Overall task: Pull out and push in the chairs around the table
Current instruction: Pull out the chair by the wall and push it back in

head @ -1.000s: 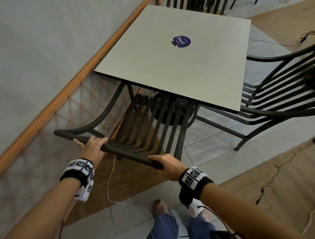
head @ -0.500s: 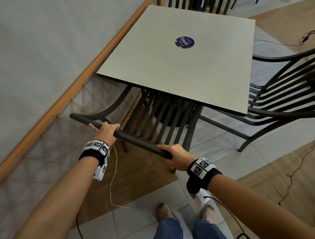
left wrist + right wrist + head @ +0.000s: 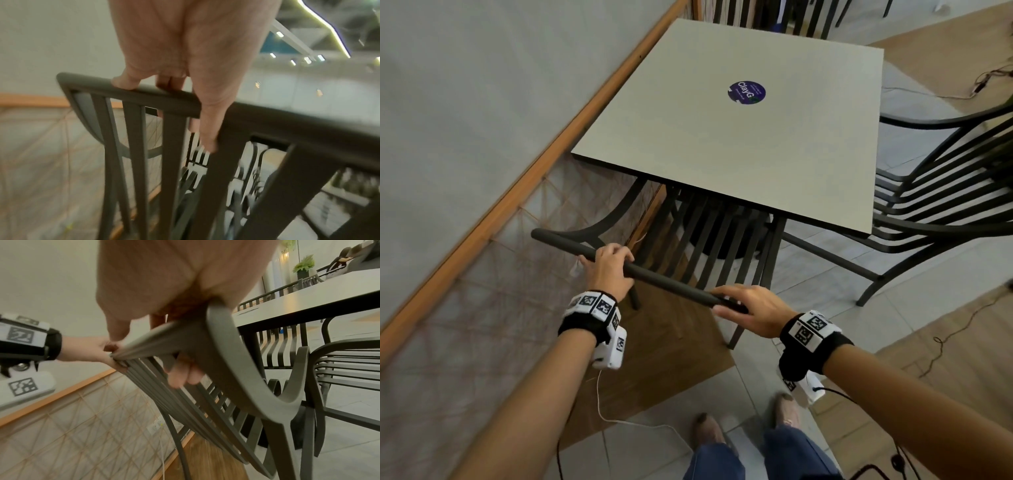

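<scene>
I had both hands on the dark slatted chair (image 3: 709, 240) at centre frame, its seat tucked under the near edge of the bench (image 3: 688, 137); my left hand (image 3: 607, 270) wrapped the top rail, fingers (image 3: 125, 81) curled over it; my right hand (image 3: 755, 310) held the rail's right end, fingers (image 3: 180, 373) clamped round it; a second chair (image 3: 935, 192) stood at right frame.
</scene>
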